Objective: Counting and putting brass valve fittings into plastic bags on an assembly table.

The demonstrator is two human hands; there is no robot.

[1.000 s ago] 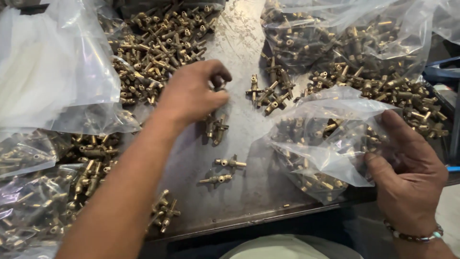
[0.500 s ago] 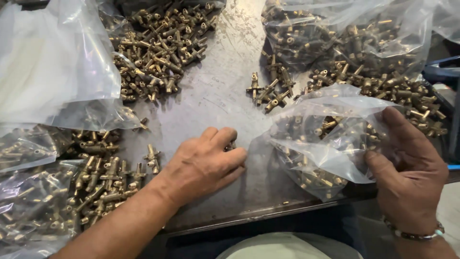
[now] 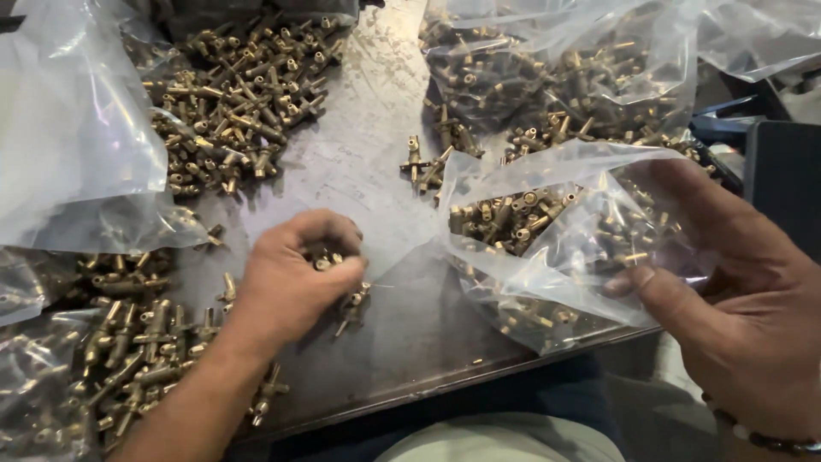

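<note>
- The left hand [image 3: 295, 278] lies knuckles up on the table [image 3: 359, 171], forearm running in from the near edge, fingers curled shut around a few brass fittings [image 3: 323, 259]; their ends show between thumb and fingers.
- One more fitting [image 3: 352, 305] lies on the table just right of that hand, touching its fingertips.
- The right hand [image 3: 735, 316] sits right of the left hand at the table's near edge, palm turned inward, thumb and fingers pinched on the wall of a clear bag [image 3: 564, 239] that is part full of fittings.
- The bag's mouth opens toward the left hand.
- Left of the left hand, loose fittings [image 3: 137, 351] crowd the near corner, some under plastic.
- Beyond the left hand a wide heap [image 3: 235, 103] covers the table, with a big clear bag [image 3: 68, 128] lying left of it.
- Beyond the held bag, a small cluster [image 3: 428, 162] lies in the open, and farther still a second filled bag [image 3: 556, 68].
</note>
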